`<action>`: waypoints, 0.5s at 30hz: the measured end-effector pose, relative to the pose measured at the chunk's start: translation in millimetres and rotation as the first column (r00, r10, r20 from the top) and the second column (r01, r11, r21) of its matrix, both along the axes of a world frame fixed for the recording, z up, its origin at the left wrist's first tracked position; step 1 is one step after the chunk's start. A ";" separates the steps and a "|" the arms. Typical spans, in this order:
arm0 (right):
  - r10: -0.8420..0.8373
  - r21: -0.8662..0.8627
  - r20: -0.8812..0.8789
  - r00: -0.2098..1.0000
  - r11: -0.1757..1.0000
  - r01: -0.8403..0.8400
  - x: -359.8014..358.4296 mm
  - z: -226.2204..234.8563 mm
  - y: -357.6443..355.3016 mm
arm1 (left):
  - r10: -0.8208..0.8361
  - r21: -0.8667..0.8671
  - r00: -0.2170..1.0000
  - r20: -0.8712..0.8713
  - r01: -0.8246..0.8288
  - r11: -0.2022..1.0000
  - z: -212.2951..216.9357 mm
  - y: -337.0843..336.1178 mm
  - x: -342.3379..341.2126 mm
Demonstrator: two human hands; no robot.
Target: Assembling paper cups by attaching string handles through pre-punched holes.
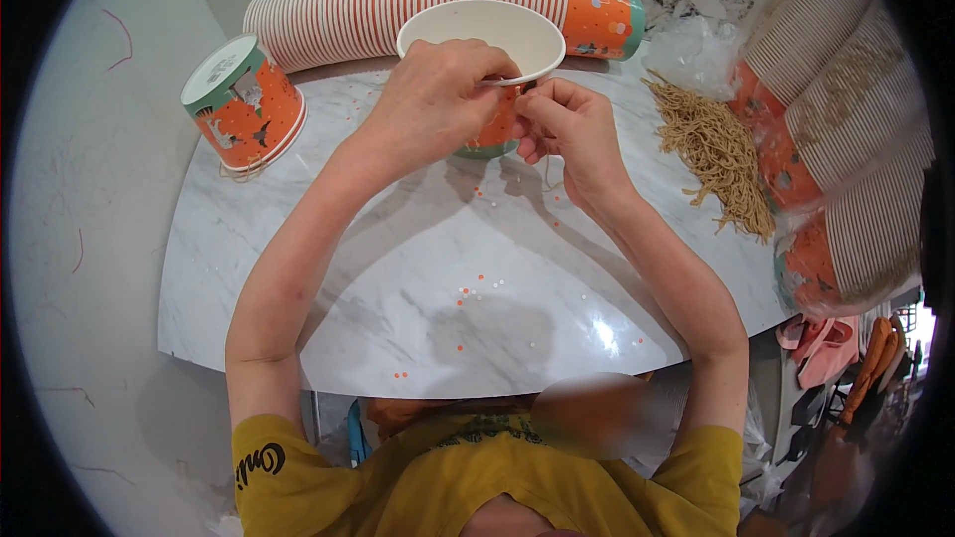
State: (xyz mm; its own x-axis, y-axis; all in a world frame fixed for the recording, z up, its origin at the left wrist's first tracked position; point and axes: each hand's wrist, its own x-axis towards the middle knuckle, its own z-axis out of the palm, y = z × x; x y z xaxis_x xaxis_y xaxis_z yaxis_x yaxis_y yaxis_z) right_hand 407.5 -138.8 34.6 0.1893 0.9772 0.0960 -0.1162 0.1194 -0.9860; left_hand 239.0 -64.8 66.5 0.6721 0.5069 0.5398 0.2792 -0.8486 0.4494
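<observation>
An orange paper cup [481, 25] with a white inside and a green base stands at the far middle of the table. My left hand [433, 94] grips its near rim, thumb side toward the opening. Close against the cup's right side, my right hand [575, 129] is closed in a pinch. A thin tan cord [548, 177] dangles below those fingers; its upper part is hidden by them. To the right lies a loose bundle of tan cords [711, 144].
A long stack of nested cups [398, 5] lies along the back. One upside-down cup [244, 104] stands at left with cord beneath it. Bagged cup stacks [831, 109] line the right side. Small orange and white dots are scattered on the marbled table [368, 338].
</observation>
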 end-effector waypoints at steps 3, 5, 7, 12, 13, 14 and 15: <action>-0.001 0.003 -0.003 1.000 1.000 0.001 -0.1 0.0 0.0 | 0.010 -0.027 1.000 -0.009 -0.010 1.000 -0.2 -0.5 0.5; -0.002 0.000 -0.003 1.000 1.000 0.002 -0.2 0.0 0.3 | 0.010 -0.026 1.000 -0.016 -0.010 1.000 0.2 -0.5 0.4; -0.005 -0.010 -0.015 1.000 1.000 0.005 -0.5 -0.1 1.0 | 0.005 0.003 0.999 0.040 -0.005 1.000 -4.0 2.4 2.4; -0.010 -0.008 -0.029 1.000 1.000 0.010 -0.8 0.0 1.7 | 0.007 0.026 1.000 -0.023 -0.006 1.000 0.6 1.9 -0.3; -0.013 -0.008 -0.034 0.999 1.000 0.013 -1.3 0.1 2.4 | 0.012 0.027 1.000 -0.029 -0.011 1.000 0.8 2.3 -0.6; -0.012 -0.006 -0.033 0.999 1.000 0.012 -1.6 0.1 3.5 | 0.017 0.029 0.999 -0.034 -0.016 0.999 1.1 2.8 -0.6; -0.010 -0.003 -0.031 0.999 1.000 0.010 -1.9 0.0 4.8 | 0.019 0.031 0.999 -0.033 -0.018 0.999 1.6 2.5 -0.6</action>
